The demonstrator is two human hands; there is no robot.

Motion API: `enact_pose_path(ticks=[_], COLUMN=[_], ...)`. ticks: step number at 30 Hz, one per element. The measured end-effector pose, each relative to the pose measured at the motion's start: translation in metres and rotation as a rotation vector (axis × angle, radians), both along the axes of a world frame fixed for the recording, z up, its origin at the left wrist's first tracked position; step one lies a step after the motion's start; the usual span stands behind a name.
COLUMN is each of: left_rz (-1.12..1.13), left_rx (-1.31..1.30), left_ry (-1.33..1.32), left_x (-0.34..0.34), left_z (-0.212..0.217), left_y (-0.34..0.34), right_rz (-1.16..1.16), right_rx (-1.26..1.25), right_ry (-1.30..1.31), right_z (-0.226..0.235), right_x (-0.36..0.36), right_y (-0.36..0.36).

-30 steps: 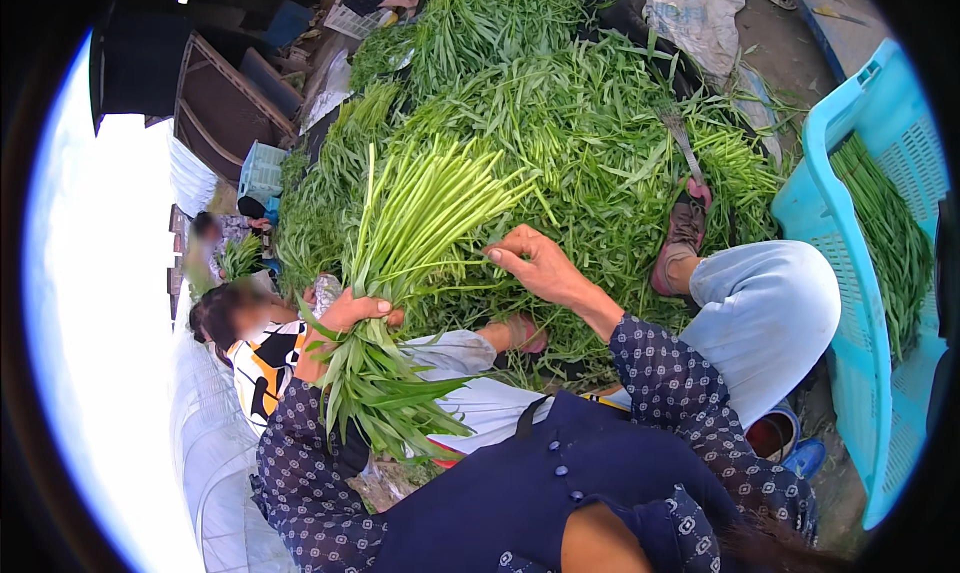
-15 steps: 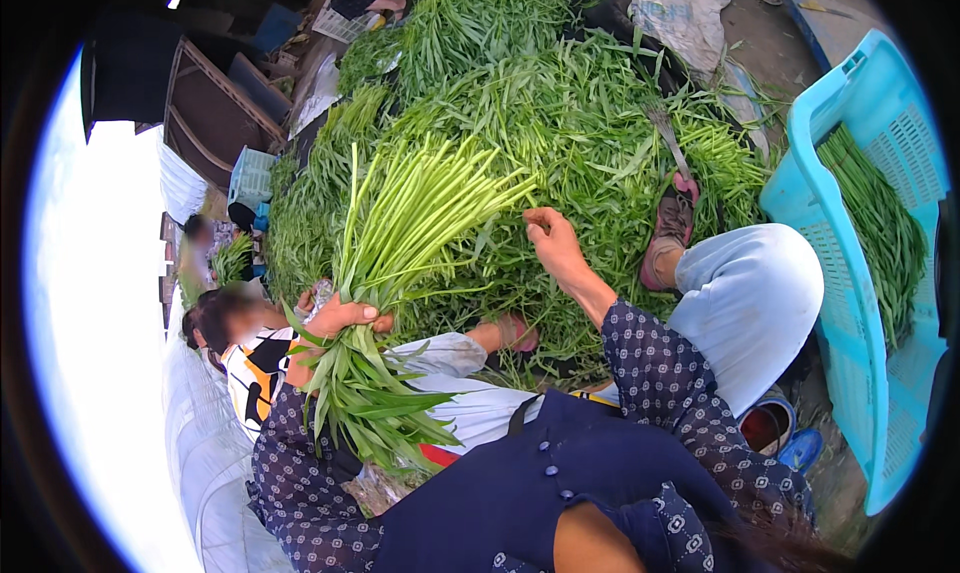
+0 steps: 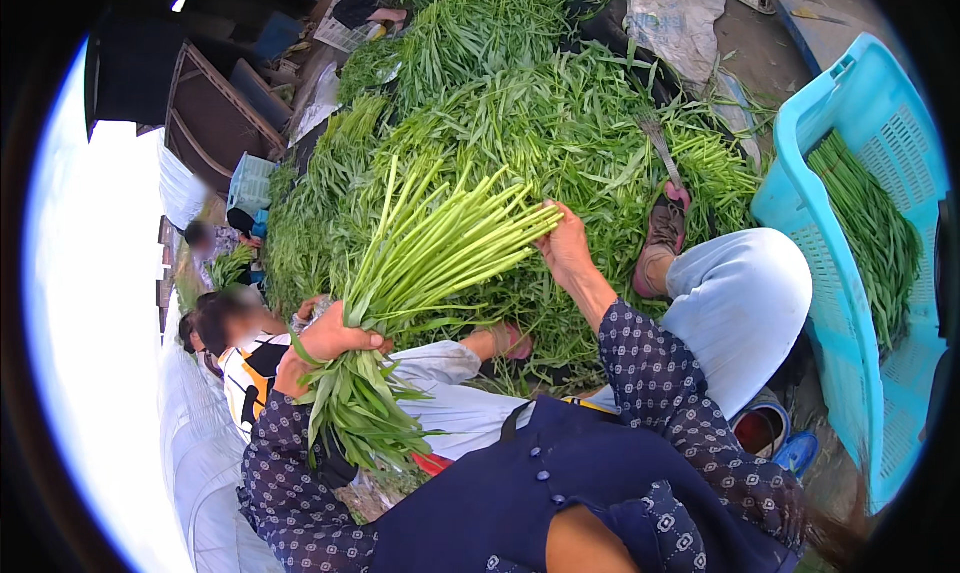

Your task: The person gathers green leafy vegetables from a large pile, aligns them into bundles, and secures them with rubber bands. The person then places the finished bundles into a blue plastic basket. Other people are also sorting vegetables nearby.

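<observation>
My left hand (image 3: 335, 338) is closed round a bunch of water spinach (image 3: 440, 248) near its leafy end. The pale green cut stems fan out up and to the right, and the leaves (image 3: 365, 408) hang below my fist. My right hand (image 3: 568, 251) pinches the tips of a few stems at the bunch's right edge. Beyond both hands spreads a large heap of the same loose greens (image 3: 560, 123).
On the right stands a turquoise plastic crate (image 3: 820, 223) with bundled greens (image 3: 870, 233) inside. My shoe (image 3: 660, 238) rests against the heap beside a thin forked strip (image 3: 660, 148). Blue slippers (image 3: 797, 453) lie by the crate. Another person (image 3: 245, 358) sits at the left.
My right hand has moved slightly up and right and now touches the stem ends. The bunch in my left hand has tilted a little to the right.
</observation>
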State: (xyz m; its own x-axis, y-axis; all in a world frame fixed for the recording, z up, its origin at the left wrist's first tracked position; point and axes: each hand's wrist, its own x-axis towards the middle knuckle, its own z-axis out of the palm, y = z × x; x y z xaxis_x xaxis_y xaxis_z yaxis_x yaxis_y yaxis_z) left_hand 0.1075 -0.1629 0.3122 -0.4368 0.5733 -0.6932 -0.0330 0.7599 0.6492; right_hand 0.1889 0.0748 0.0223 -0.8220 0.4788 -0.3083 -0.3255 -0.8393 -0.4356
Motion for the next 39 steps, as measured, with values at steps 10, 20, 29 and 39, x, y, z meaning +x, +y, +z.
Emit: enact_pose_path(ticks=[10,20,29,39], left_rz=[-1.175,-1.200,-1.128,-0.923], left_rx=[-0.407,-0.129,0.279,0.496], left_ry=[1.693,1.764,1.930,2.036], left_x=[0.004,0.002,-0.004,-0.034], left_z=[0.041,0.047,0.056,0.002], left_y=[0.021,-0.004,0.004,0.027], right_rz=[0.177,-0.075,1.350,0.847], right_rx=[1.342,1.434,1.340,1.106], right_ry=[-0.811,-0.253,0.660,0.282], right_z=[-0.040,0.143,0.187,0.173], right_x=[0.040,0.019,-0.021,0.021], right_y=[0.035,0.080,0.014,-0.025])
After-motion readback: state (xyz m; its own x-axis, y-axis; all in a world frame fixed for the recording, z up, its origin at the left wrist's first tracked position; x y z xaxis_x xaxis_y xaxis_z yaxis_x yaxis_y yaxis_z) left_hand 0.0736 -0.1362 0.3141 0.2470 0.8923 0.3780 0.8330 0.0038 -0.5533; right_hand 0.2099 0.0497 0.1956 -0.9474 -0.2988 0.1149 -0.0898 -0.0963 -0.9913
